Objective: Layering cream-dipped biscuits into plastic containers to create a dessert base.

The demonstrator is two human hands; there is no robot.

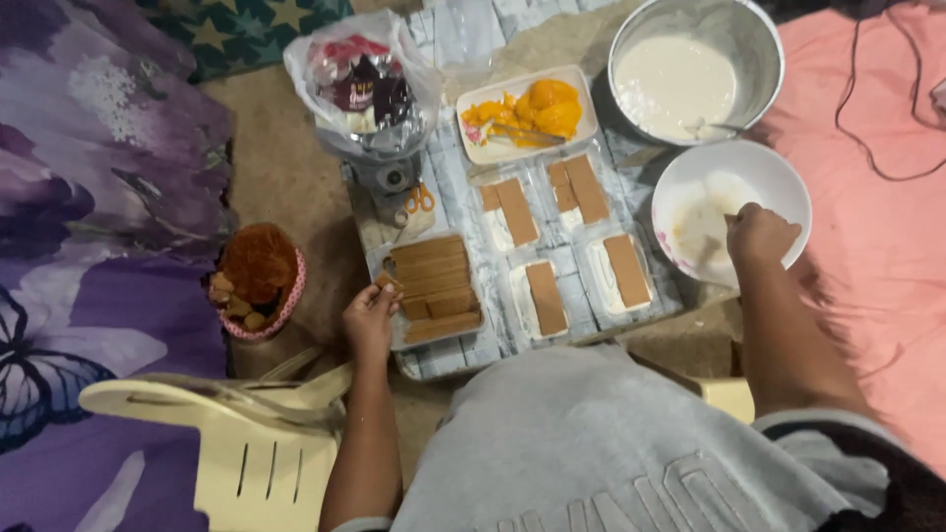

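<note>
Her left hand point(371, 313) pinches a small cracker piece point(384, 281) at the low table's point(448, 357) near-left corner, beside the cracker tray point(434, 288). Her right hand point(761, 234) is closed on a spoon inside the white bowl point(731, 210) at the table's right edge.

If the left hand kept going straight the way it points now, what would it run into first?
The left hand points up and right, already at the edge of the tray of stacked crackers. It would probably meet those crackers first, though its height above them is unclear.

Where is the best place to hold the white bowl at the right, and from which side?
Probably the white bowl is best gripped at its bare far-right rim, coming from the right: the right hand occupies the near rim, and the metal bowl crowds the top.
</note>
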